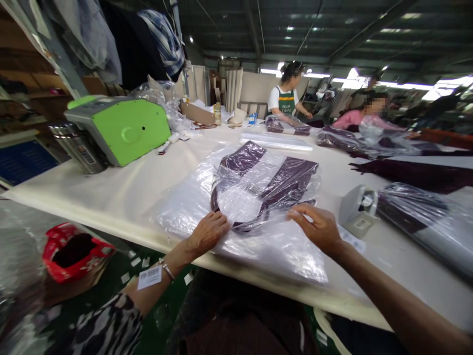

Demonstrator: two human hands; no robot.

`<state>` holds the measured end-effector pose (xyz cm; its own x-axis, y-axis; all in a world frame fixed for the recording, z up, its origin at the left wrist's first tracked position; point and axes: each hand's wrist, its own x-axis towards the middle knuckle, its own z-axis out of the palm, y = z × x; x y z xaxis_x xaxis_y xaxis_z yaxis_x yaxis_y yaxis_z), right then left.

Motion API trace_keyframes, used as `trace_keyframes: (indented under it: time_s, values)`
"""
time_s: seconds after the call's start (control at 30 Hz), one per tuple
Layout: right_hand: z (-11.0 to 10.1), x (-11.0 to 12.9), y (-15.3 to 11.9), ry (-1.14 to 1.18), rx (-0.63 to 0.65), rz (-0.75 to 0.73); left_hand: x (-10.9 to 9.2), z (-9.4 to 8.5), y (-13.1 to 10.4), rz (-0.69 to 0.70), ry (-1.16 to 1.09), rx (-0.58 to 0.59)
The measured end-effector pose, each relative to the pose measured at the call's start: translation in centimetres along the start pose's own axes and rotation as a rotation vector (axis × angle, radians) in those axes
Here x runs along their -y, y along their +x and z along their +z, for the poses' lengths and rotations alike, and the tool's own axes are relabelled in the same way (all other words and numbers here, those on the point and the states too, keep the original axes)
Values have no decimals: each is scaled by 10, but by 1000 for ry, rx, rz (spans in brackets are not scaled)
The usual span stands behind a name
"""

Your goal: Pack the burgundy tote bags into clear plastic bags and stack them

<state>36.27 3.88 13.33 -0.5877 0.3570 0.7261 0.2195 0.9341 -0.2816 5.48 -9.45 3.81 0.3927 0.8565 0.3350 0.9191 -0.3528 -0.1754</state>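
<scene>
A dark purple folded garment (291, 177) with a pale strip lies inside a clear plastic bag (240, 197) on the table in front of me. My left hand (210, 230) is closed at the bag's near left edge, its fingers curled down on the plastic. At the near right, my right hand (317, 228) pinches the bag's clear film between thumb and fingers. More flat clear bags (273, 251) lie beneath the garment. A white barcode label (150, 277) is stuck to my left forearm, beside a bracelet.
A grey tape dispenser (357, 212) and a bagged garment (410, 212) are at right. On the left stand a green machine (136, 130) and a steel flask (83, 148). Across the table, two people (286, 98) work near bagged garments. A red bag (61, 268) stands below, left.
</scene>
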Motion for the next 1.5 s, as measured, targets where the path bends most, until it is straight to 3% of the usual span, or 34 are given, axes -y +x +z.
trace_keyframes:
  time_s: [0.23, 0.37, 0.53, 0.67, 0.73, 0.8, 0.93, 1.03, 1.1, 1.3, 1.5]
  values:
    - [66, -63, 74, 37, -135, 176, -1, 4, 0, -277, -146, 41]
    - [116, -103, 97, 74, 54, 318, 1, 4, 1, -390, -227, 86]
    - [158, -127, 82, 116, 271, 468, 6, -2, -1, -462, -270, 177]
    - [166, -132, 72, 109, 345, 535, 16, -19, 5, -498, -389, 309]
    - [167, -132, 73, 98, 360, 548, 26, -25, 19, -542, -432, 284]
    - [168, -131, 76, 86, 352, 573, 41, -23, 44, -574, -447, 176]
    - [174, -129, 83, 34, 340, 617, 69, 3, 117, -521, -498, 18]
    - [178, -131, 86, 8, 347, 618, 81, 27, 166, -525, -538, 58]
    - [180, -133, 86, 8, 352, 614, 86, 39, 186, -548, -542, 120]
    - [181, -136, 83, 22, 333, 610, 98, 56, 197, -556, -536, 237]
    - [180, -136, 82, 47, 318, 600, 101, 59, 192, -518, -476, 215]
